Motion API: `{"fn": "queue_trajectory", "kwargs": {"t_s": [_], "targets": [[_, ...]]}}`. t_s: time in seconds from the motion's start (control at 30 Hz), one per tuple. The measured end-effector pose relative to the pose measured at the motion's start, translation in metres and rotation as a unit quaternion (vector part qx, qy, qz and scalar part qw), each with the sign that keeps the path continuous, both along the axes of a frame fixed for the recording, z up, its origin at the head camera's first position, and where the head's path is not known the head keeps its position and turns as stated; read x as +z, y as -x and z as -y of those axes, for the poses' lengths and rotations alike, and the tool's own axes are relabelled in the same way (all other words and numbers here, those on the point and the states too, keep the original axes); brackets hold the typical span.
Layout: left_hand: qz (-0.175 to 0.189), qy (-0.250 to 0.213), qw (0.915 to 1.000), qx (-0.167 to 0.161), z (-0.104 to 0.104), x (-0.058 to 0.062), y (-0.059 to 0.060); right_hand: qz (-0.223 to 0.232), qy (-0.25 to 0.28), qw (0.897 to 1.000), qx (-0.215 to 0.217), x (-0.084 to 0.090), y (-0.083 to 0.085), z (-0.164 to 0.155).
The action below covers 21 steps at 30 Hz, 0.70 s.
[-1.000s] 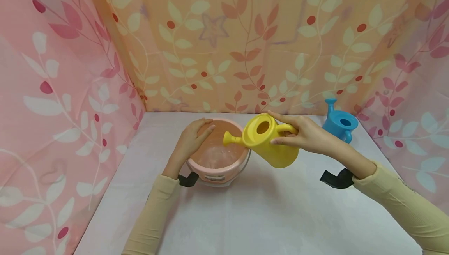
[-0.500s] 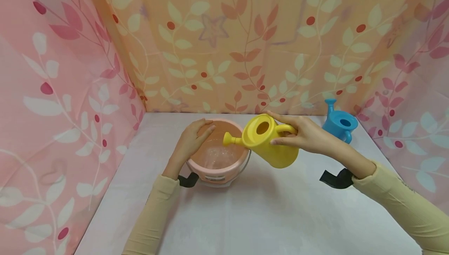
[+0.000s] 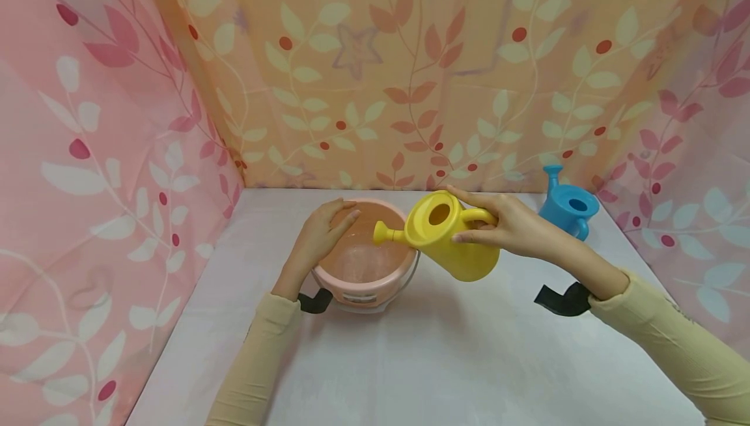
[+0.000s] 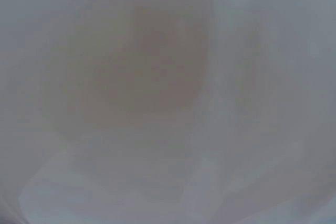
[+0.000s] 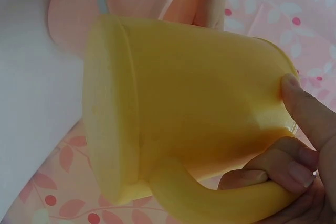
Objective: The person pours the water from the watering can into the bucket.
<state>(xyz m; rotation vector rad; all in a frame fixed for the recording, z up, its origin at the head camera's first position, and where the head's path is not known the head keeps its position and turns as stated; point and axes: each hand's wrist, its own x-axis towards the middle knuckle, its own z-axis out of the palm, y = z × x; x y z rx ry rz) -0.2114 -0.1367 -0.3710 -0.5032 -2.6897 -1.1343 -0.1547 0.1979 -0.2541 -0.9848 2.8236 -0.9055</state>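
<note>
Yellow watering can [image 3: 451, 237] tilts over the pink bucket [image 3: 363, 263], handle clasped by the right hand [image 3: 515, 225]; left hand [image 3: 319, 234] rests flat on the rim.

The left-wrist view is a grey blur — nothing readable. The yellow watering can [image 5: 178, 103] loses its spout beyond the grip — hidden.

Tilted can [image 3: 454, 237] right of bucket [image 3: 363, 263]; second can [image 3: 567, 204] far right.
</note>
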Motion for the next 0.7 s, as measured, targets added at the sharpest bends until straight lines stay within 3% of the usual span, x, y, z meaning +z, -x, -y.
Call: {"fn": "queue_trajectory", "kwargs": {"t_s": [0.7], "targets": [[0.004,0.005,0.9999,0.008,0.0004,0.0005,-0.001,-0.001,-0.001,1.0,-0.004,-0.0005,-0.0008,0.0001]]}}
